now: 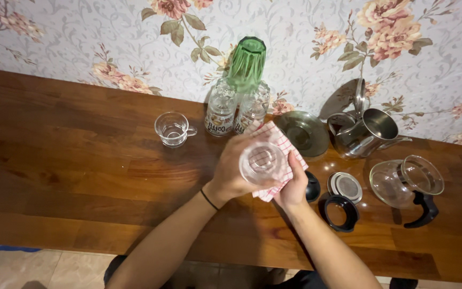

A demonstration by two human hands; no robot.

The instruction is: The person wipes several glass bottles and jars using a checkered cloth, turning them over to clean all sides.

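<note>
Clear glass tumbler (262, 162) is up off the wooden counter (81, 176), held over its middle, mouth toward the camera. Left hand (232, 170) is wrapped around the tumbler's left side, fingers curled closed on it (black band on that wrist). Right hand (294, 184) is closed on a red-and-white checked cloth (280, 143), pressing it against the tumbler's right and back side; cloth hangs partly under the glass.

Around it on the counter:
- 2 clear printed glasses (221, 109) against the floral wall, a green glass (247, 63) stacked upside down on top of them.
- Small clear glass cup with handle (172, 128), left of those, well apart from the hands.
- Dark round plate (305, 132) just behind the cloth.
- Steel jug (367, 132) with hinged lid open, right of the plate.
- Glass carafe with black handle (407, 184) lying tilted at far right.
- Round metal filter disc (345, 187) and a black ring lid (339, 212), touching or nearly so, just right of the right hand.
</note>
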